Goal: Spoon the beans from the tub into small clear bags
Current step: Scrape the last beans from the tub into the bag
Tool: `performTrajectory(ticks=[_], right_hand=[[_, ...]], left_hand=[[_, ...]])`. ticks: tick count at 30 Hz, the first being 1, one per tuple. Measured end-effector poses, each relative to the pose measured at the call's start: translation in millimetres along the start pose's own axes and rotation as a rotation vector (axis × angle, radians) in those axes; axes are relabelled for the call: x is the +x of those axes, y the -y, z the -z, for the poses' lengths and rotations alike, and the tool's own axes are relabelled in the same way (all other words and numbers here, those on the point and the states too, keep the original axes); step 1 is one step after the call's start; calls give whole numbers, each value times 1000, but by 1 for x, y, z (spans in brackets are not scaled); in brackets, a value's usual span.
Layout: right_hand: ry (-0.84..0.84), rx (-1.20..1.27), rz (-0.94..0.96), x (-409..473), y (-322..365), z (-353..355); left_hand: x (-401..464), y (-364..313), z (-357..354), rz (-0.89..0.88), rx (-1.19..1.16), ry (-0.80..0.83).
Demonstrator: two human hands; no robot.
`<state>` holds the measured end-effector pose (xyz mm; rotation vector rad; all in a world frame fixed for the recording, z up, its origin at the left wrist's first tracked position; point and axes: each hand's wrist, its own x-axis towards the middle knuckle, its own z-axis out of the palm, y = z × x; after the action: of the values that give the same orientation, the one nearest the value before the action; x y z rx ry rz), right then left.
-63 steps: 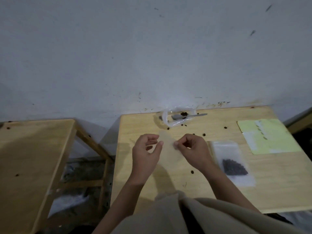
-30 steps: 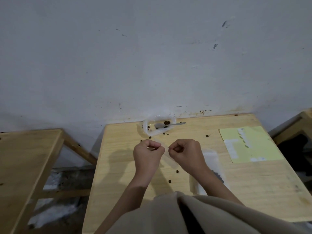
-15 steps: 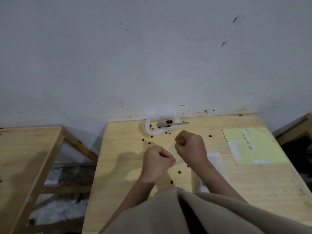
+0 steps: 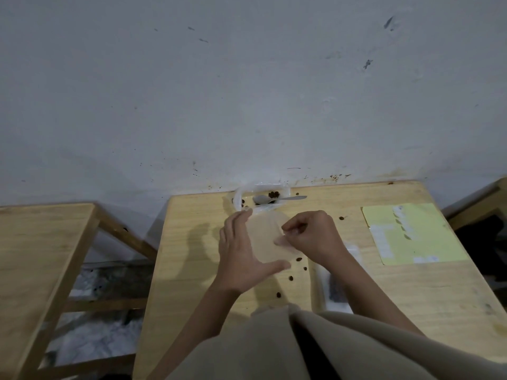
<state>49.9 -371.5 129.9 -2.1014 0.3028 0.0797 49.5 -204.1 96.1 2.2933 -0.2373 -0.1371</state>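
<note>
Clear bag (image 4: 267, 241) lies under our flat left hand (image 4: 241, 259) while our right hand (image 4: 312, 237) pinches its edge, so we should part the mouth wide before spooning.

Single head-worn view, above the near edge of the worktop (image 4: 411, 292), facing forward and down, close, wall beyond

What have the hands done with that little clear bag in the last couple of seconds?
The left hand opened from a pinch and now holds the bag between straight fingers and thumb. The right hand still pinches its edge. The spoon stayed in the tub, the filled bag on the table.
</note>
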Motion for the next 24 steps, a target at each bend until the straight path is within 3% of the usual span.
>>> performTrajectory(ticks=[3,8,11,19,24], right_hand=[[20,146,-70,4,0,4],[159,258,7,5,2,13],[269,206,12,5,5,21],[130,-87,-34,14,4,13],[258,-148,-65,12,8,14]], left_hand=[[2,23,-4,-22,227,93],[3,31,-12,-61,146,-16],[5,35,-13,-116,168,-41],[6,39,-15,-93,344,56],[3,44,-14,-51,375,64]])
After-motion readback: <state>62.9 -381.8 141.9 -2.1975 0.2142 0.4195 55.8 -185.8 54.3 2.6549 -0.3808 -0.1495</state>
